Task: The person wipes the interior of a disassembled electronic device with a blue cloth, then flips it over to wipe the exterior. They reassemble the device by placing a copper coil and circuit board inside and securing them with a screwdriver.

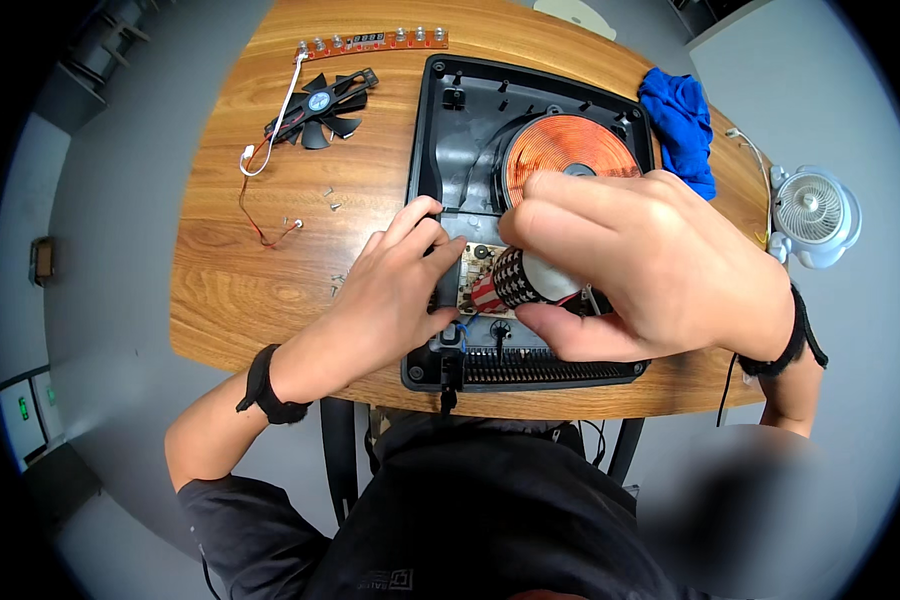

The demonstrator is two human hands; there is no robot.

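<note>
An open black plastic housing (433, 150) of an induction cooker lies before me. A round copper coil (570, 142) sits in its far part, and a circuit board (474, 264) in its nearer part. My right hand (637, 255) grips a cylindrical object (514, 277) with a stars-and-stripes pattern and a whitish top, tilted over the board; its lower end reaches the board, though its exact kind is unclear. My left hand (401, 274) rests on the housing's left edge with bent, spread fingers, thumb and fingertips beside the board. A black cable (448, 390) leaves the housing's near edge.
On the wooden table (270, 315), a black fan (319, 109) with wires and a narrow LED display board (371, 43) lie at the far left. Several small screws (335, 206) are scattered left of the housing. A blue cloth (676, 127) and a small white fan (810, 206) are at right.
</note>
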